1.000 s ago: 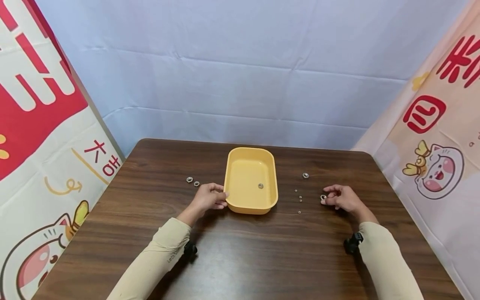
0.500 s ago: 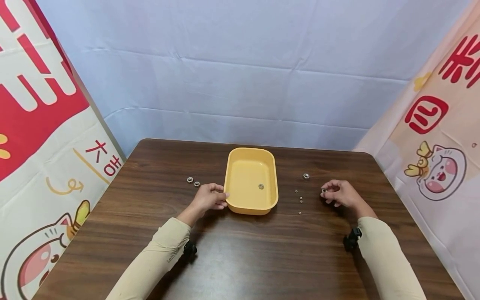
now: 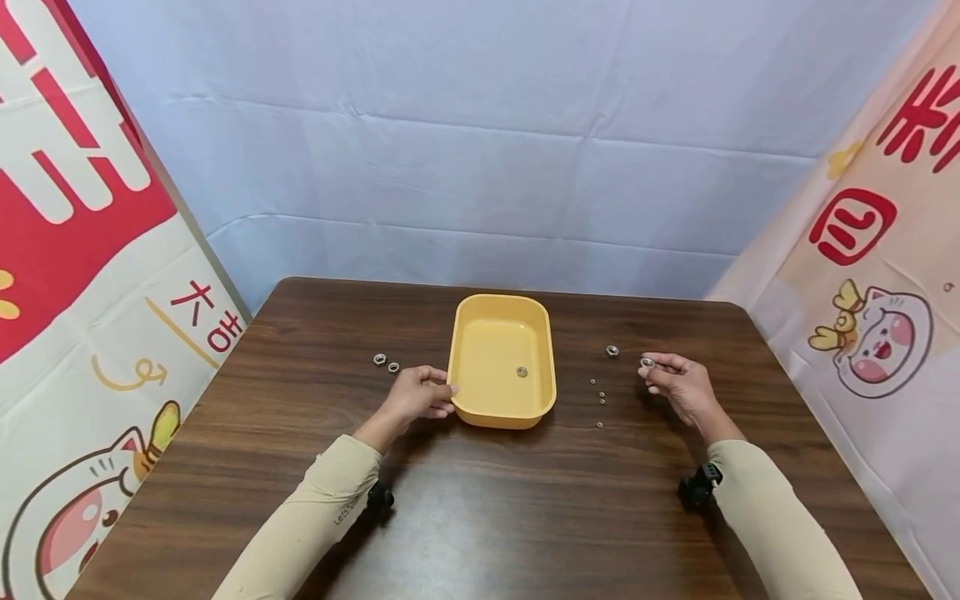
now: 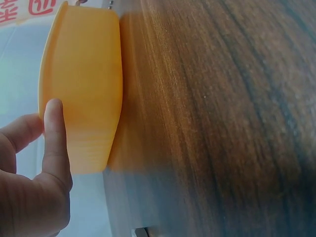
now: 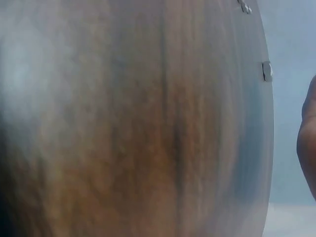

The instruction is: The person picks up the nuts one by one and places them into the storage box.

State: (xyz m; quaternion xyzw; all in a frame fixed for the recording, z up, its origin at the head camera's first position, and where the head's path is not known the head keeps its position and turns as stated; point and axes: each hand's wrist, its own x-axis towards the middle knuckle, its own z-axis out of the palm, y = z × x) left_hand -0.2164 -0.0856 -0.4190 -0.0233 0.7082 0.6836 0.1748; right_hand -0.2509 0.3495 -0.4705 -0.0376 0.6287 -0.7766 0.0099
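Note:
In the head view, a yellow rectangular tub [image 3: 487, 337] stands mid-table with one hex nut [image 3: 522, 372] on its floor. My left hand [image 3: 415, 392] pinches the tub's left wall near its front corner; the left wrist view shows a finger [image 4: 55, 133] along the outer wall of the tub [image 4: 89, 74]. Right of the tub, my right hand [image 3: 684, 390] holds a large hex nut [image 3: 647, 363] between thumb and fingertips, over the table. The right wrist view catches only a sliver of that hand [image 5: 308, 138], and the held nut is out of its frame.
Behind and left of the right hand lies another large nut [image 3: 612, 351]. Several tiny nuts [image 3: 602, 394] lie between tub and right hand. Two nuts [image 3: 379, 359] rest left of the tub. The brown wooden table [image 3: 480, 508] ends at a pale cloth backdrop [image 3: 480, 167].
My right hand has picked the large nut up from the table and moved it slightly away from me. The left hand and the tub have stayed in place.

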